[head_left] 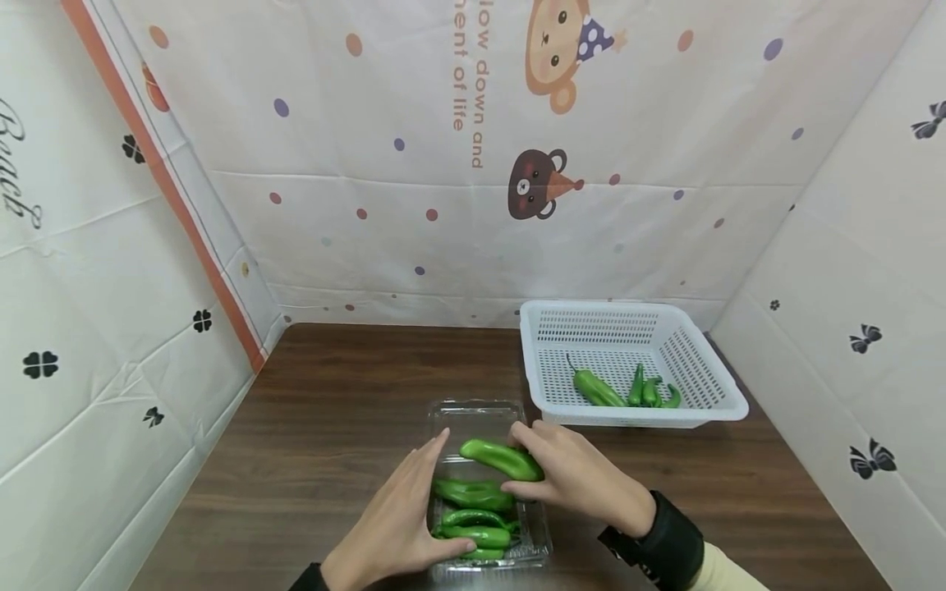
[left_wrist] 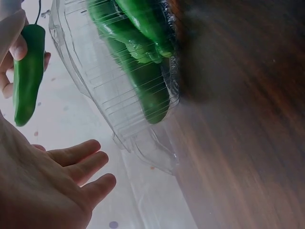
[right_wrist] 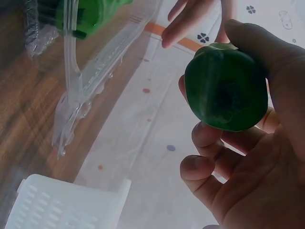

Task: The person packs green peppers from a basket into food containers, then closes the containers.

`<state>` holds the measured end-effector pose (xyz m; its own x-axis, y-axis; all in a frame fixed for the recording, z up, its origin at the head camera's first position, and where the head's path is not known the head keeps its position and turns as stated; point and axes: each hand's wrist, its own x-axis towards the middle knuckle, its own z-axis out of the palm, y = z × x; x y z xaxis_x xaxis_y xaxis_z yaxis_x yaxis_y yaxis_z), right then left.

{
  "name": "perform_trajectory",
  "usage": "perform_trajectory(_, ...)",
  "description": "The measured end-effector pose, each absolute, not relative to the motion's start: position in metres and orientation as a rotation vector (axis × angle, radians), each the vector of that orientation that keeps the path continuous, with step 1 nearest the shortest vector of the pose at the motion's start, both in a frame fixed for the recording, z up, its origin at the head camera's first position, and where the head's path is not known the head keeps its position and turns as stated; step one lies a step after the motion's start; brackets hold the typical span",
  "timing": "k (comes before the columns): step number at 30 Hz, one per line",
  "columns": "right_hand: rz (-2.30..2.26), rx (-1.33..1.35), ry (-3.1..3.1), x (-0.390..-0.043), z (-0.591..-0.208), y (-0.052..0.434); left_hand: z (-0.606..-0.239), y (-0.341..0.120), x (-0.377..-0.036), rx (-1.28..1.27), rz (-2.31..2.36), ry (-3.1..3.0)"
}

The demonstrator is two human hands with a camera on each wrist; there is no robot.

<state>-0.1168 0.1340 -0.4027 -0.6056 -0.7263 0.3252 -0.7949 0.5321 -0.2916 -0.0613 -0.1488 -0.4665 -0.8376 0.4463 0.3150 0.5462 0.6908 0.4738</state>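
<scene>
Closest to you, your left hand (head_left: 402, 517) lies with straight, relaxed fingers along the left side of the clear plastic clamshell tray (head_left: 526, 535), the thumb resting at its near edge; it grips nothing, and the left wrist view shows the palm (left_wrist: 45, 191) open beside the tray's ribbed wall (left_wrist: 114, 105). Your right hand (head_left: 576, 476), with a black wrist strap (head_left: 661, 546) behind it, has its fingers and thumb curled round one glossy green pepper (head_left: 502, 460), which it holds lengthwise above the far half of the tray. The right wrist view shows that pepper's rounded end (right_wrist: 226, 88) seated between your thumb and fingertips (right_wrist: 205, 167). Under it, several more green peppers (head_left: 473, 513) lie heaped in the near half of the tray, touching each other. The tray sits on the dark brown wooden table (head_left: 332, 410), near its front edge. Beyond your right hand, at the back right of the table, stands a white perforated plastic basket (head_left: 709, 382) with a few green peppers (head_left: 628, 390) lying together on its floor. Printed cloth walls (head_left: 414, 164) with dots, cartoon animals and lettering close in the table on three sides.
</scene>
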Motion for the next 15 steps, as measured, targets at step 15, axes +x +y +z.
perform_trajectory(15,0.543,1.394,-2.697,-0.109,-0.413,0.121,-0.473,-0.148,-0.057,-0.824,-0.896,-2.794)
